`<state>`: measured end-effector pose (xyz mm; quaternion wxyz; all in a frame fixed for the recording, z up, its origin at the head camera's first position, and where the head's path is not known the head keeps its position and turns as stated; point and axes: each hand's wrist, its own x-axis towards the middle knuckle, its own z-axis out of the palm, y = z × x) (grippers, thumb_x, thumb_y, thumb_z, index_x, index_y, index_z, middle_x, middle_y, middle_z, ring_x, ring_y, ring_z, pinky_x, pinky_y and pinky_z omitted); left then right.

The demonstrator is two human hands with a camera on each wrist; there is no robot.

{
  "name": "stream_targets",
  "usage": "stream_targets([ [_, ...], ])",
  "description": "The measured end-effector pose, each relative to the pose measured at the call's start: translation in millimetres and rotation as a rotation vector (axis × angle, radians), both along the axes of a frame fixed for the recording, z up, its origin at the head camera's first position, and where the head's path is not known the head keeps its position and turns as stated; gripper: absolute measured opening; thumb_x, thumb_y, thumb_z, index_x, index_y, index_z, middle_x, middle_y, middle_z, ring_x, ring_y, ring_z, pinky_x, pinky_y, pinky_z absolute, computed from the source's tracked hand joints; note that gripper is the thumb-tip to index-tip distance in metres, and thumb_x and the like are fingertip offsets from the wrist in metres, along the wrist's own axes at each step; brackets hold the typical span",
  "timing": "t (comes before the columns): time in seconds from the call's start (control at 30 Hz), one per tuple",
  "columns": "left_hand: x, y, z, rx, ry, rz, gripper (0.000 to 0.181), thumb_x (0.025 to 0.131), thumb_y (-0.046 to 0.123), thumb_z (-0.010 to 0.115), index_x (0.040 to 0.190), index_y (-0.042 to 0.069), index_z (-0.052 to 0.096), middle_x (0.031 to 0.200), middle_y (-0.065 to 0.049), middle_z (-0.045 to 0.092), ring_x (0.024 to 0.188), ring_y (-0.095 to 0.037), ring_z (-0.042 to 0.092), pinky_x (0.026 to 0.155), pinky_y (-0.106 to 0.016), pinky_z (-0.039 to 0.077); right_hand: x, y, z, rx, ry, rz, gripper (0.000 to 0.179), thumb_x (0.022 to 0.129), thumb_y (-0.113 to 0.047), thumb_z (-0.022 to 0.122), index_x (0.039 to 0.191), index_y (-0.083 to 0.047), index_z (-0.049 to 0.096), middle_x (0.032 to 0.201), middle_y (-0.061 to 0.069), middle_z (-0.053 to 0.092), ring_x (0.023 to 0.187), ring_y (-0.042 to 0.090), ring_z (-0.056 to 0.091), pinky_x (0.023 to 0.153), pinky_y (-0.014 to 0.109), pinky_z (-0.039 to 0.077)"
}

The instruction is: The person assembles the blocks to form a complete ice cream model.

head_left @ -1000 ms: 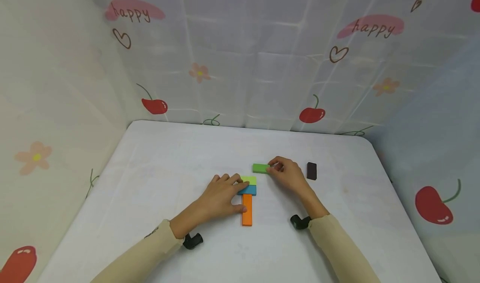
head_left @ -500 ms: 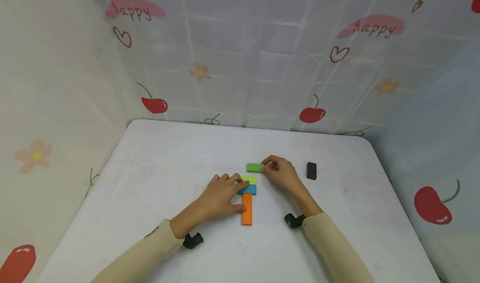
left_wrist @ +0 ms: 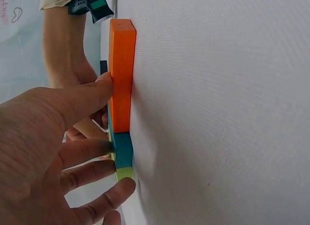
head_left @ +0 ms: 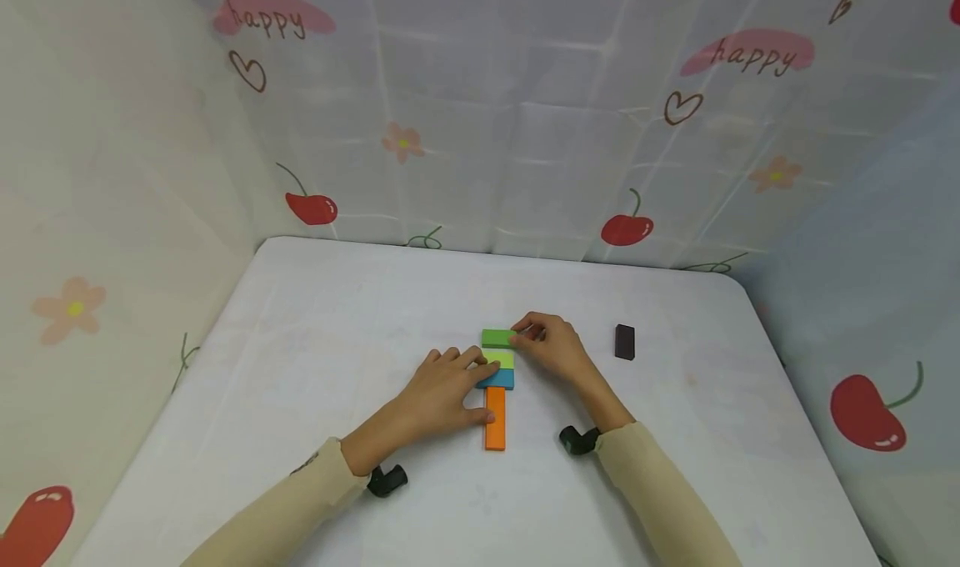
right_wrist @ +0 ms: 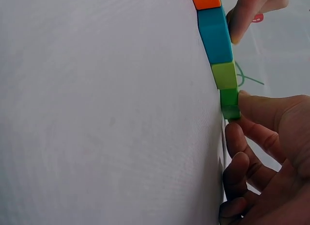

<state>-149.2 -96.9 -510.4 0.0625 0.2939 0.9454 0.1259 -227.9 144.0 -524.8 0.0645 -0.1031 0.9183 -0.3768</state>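
My right hand [head_left: 557, 350] pinches one end of a flat green wooden block [head_left: 497, 338], just behind the other blocks in the head view. In front of it lie a lime-green block [head_left: 506, 357] and a blue block [head_left: 504, 380], both crosswise. An orange block [head_left: 495, 429] runs lengthwise from the blue one toward the front. Fingers spread, my left hand [head_left: 437, 396] rests on the group from the left. Its thumb touches the orange block [left_wrist: 121, 79], and its index finger is on the blue block [left_wrist: 123, 150]. Its other fingers lie at the lime-green block's left end.
A dark brown block [head_left: 625, 342] stands apart on the white table [head_left: 360, 300], to the right of my right hand. Printed curtains [head_left: 555, 150] close off the back and sides. Black wrist cameras [head_left: 577, 442] hang beneath both forearms.
The green block has moved left with my right hand, from the right of the row to straight behind the lime-green block. My left hand has stayed in place on the blocks.
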Motion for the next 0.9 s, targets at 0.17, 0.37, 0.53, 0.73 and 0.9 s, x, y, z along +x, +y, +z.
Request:
stream_targets([
  [0.17, 0.1, 0.9, 0.3, -0.004, -0.002, 0.000, 0.080, 0.090, 0.064, 0.080, 0.157, 0.026, 0.057, 0.143, 0.005, 0.059, 0.115, -0.021, 0.055, 0.093, -0.039, 0.041, 3.9, -1.8, 2.0, -0.008, -0.026, 0.005, 0.020, 0.098, -0.031, 0.079, 0.113, -0.018, 0.079, 0.098, 0.007, 0.074, 0.087, 0.021, 0.060, 0.074, 0.031, 0.044],
  [0.37, 0.5, 1.5, 1.2, -0.010, -0.003, -0.001, 0.080, 0.091, 0.064, 0.079, 0.157, 0.026, 0.057, 0.143, 0.005, 0.059, 0.116, -0.021, 0.056, 0.094, -0.039, 0.042, 5.4, -1.7, 2.8, -0.021, -0.045, 0.016, 0.020, 0.098, -0.030, 0.077, 0.113, -0.017, 0.079, 0.098, 0.008, 0.073, 0.087, 0.021, 0.060, 0.074, 0.031, 0.044],
  [0.53, 0.2, 1.8, 0.9, -0.008, -0.009, 0.001, 0.080, 0.091, 0.064, 0.079, 0.158, 0.026, 0.056, 0.143, 0.005, 0.059, 0.118, -0.022, 0.056, 0.095, -0.041, 0.043, 4.8, -1.0, 0.9, -0.029, -0.053, 0.022, 0.021, 0.098, -0.030, 0.077, 0.113, -0.016, 0.079, 0.098, 0.008, 0.072, 0.086, 0.020, 0.059, 0.073, 0.030, 0.044],
  [0.73, -0.9, 2.4, 2.0, -0.018, -0.018, -0.003, 0.080, 0.091, 0.064, 0.078, 0.158, 0.026, 0.057, 0.142, 0.005, 0.058, 0.113, -0.019, 0.051, 0.093, -0.038, 0.040, 5.6, -1.3, 0.6, -0.029, -0.056, 0.027, 0.019, 0.098, -0.029, 0.077, 0.112, -0.017, 0.079, 0.097, 0.007, 0.072, 0.085, 0.019, 0.059, 0.073, 0.031, 0.043],
  [0.9, -4.4, 3.1, 4.1, -0.019, -0.034, -0.008, 0.077, 0.090, 0.064, 0.079, 0.154, 0.026, 0.059, 0.151, 0.003, 0.055, 0.122, -0.021, 0.048, 0.099, -0.042, 0.042, 6.7, -1.9, 2.0, -0.025, -0.049, 0.032, 0.017, 0.098, -0.029, 0.078, 0.111, -0.018, 0.079, 0.095, 0.006, 0.072, 0.084, 0.020, 0.058, 0.073, 0.031, 0.043],
])
